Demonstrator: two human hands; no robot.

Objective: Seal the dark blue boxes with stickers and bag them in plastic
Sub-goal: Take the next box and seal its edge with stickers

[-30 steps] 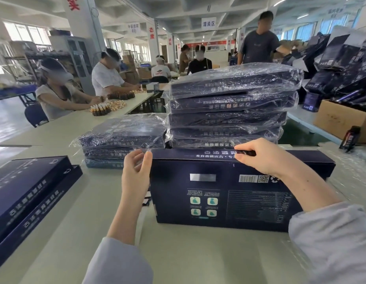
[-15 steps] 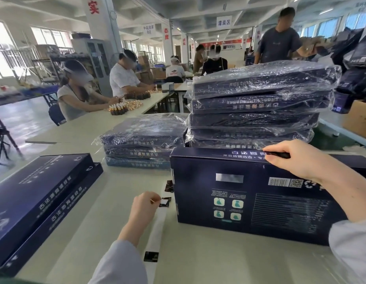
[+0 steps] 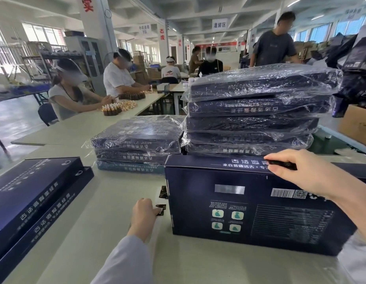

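Box (image 3: 229, 212) of dark blue colour stands on its long edge on the pale table (image 3: 116, 201), close in front of the person, barcode side to the camera. The right hand (image 3: 305, 171) is on its top edge: curled fingers and thumb pinch a black sticker (image 3: 282, 163) there, so the grip is narrow. Just left of the box lies a white backing strip (image 3: 160, 200) with 1 spare sticker (image 3: 163, 192) on it near the box corner. The left hand (image 3: 142, 214) rests at this strip and pinches a small loose sticker (image 3: 160, 209) between thumb and fingertips. Behind the box are 2 stacks wrapped in clear plastic: the tall stack (image 3: 256, 111) of 5 boxes directly behind, and the low stack (image 3: 137, 144) of 3 to its left. At the far left lie 2 unbagged boxes (image 3: 30, 201), stacked. Other workers (image 3: 69, 95) sit at a further table.
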